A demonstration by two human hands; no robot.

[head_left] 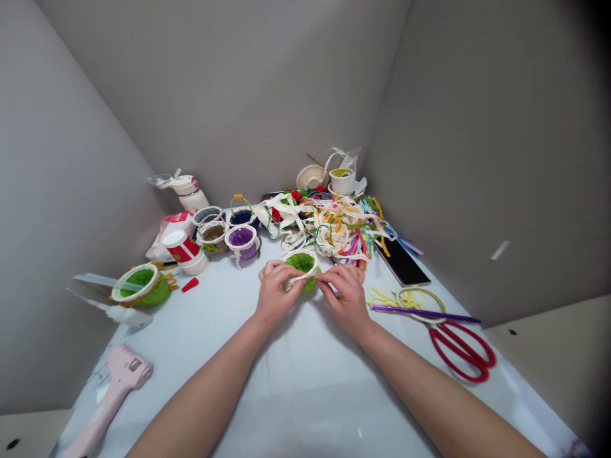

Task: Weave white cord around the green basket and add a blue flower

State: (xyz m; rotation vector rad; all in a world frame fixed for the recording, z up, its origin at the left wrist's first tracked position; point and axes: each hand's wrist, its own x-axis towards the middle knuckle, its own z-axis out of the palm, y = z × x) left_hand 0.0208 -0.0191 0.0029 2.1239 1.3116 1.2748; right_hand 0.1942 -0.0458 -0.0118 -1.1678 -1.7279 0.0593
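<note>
A small green basket (301,261) with a white braided rim stands upright on the table between my hands. My left hand (279,289) is closed at its near left side, with thumb and fingers pinching the white cord (300,278) that runs along the near rim. At the near right side, my right hand (346,296) is closed too, its thumb and fingertips pinched together close to the same cord. The fingers hide part of the basket's near wall. Exactly what lies between the right fingertips is too small to make out.
Beyond the hands lies a heap of yarn and lace (334,226). Small cups, including a purple one (242,240), stand left of it. A pink glue gun (117,388) lies at left; a phone (405,262), purple stick (424,313) and red-handled scissors (463,351) at right.
</note>
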